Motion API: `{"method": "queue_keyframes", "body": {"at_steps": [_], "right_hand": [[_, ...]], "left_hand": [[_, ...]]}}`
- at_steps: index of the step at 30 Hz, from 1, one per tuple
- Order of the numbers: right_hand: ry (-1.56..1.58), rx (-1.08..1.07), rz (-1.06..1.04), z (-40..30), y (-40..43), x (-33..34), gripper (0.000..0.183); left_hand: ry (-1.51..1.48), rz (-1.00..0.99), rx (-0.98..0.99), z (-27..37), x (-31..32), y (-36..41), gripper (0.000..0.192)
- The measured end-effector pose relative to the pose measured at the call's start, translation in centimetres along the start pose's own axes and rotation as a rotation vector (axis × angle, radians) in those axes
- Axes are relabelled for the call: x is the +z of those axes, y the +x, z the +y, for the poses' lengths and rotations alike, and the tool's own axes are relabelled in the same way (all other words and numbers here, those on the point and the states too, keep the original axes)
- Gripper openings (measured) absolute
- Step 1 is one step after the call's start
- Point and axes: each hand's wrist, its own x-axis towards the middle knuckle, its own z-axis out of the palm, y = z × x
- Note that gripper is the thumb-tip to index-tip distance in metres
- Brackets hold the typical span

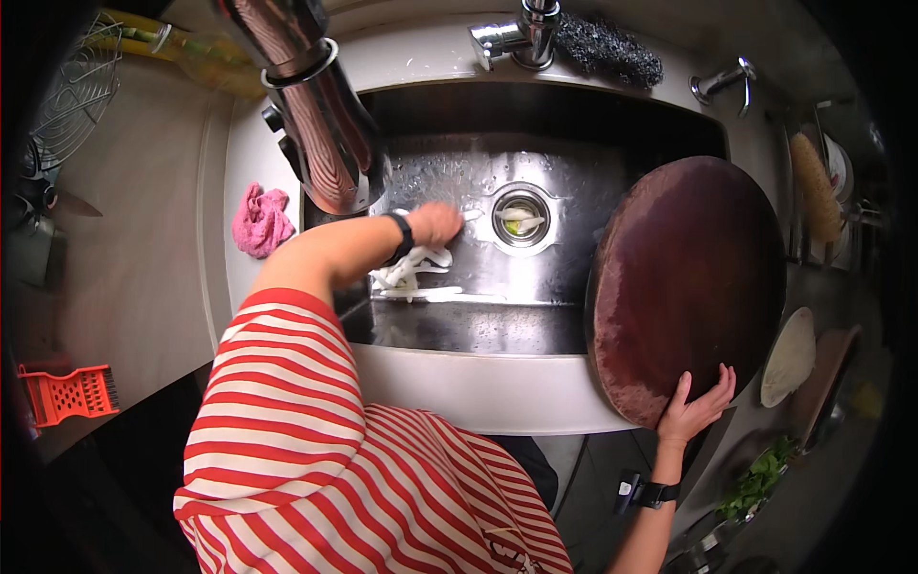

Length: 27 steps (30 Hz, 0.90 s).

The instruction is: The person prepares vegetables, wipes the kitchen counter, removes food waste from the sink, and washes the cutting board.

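My left hand (pixel 436 224) is down in the stainless steel sink (pixel 502 326), beside a pile of white peel-like strips (pixel 412 273); its fingers are blurred, so what they hold cannot be told. A pale piece shows just to its right, near the drain (pixel 522 247), whose basket contains pale and green scraps (pixel 522 221). At the right, my right hand (pixel 699 405) rests on the near edge of a large round, dark reddish-brown board (pixel 688 287), fingers spread over its rim. The board leans across the sink's right side and front ledge.
A shiny metal faucet body (pixel 330 136) rises at the sink's left, near a pink cloth (pixel 262 221). Behind the sink stand a chrome tap (pixel 534 36) and a dark scouring mesh (pixel 609 50). An orange grater (pixel 72 394) lies far left; leafy greens (pixel 760 481) lie at right.
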Motion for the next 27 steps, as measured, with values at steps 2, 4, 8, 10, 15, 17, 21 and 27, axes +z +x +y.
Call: {"method": "queue_keyframes", "body": {"at_steps": [2, 4, 8, 10, 15, 17, 21, 27], "right_hand": [[-0.030, -0.016, 0.014, -0.1, 0.1, -0.2, 0.055], [-0.030, -0.011, 0.014, -0.2, 0.1, -0.2, 0.055], [0.008, 0.015, 0.002, -0.2, 0.1, -0.1, 0.060], [0.002, 0.009, 0.005, -0.1, 0.1, 0.1, 0.060], [0.006, 0.023, 0.010, -0.4, 0.1, -0.3, 0.058], [0.005, 0.022, 0.016, -0.4, 0.1, -0.2, 0.058], [-0.008, 0.003, 0.036, -0.1, -0.1, -0.1, 0.058], [-0.024, 0.001, 0.044, 0.1, -0.1, 0.1, 0.058]], "left_hand": [[0.232, -0.301, 0.191, 1.6, -0.1, -3.2, 0.025], [0.202, -0.327, 0.135, 3.3, -1.8, -3.9, 0.022], [0.084, 0.069, 0.204, 6.0, -3.3, 1.0, 0.027], [0.018, 0.246, 0.276, 7.5, -3.0, 3.8, 0.029], [-0.123, 0.052, 0.057, 9.7, -2.0, 5.7, 0.043], [-0.068, 0.064, 0.047, 9.6, -2.1, 5.2, 0.042], [-0.047, 0.130, 0.104, 8.7, -3.1, 4.6, 0.024], [-0.229, 0.340, -0.015, 6.9, -6.1, 2.2, 0.015]]}}
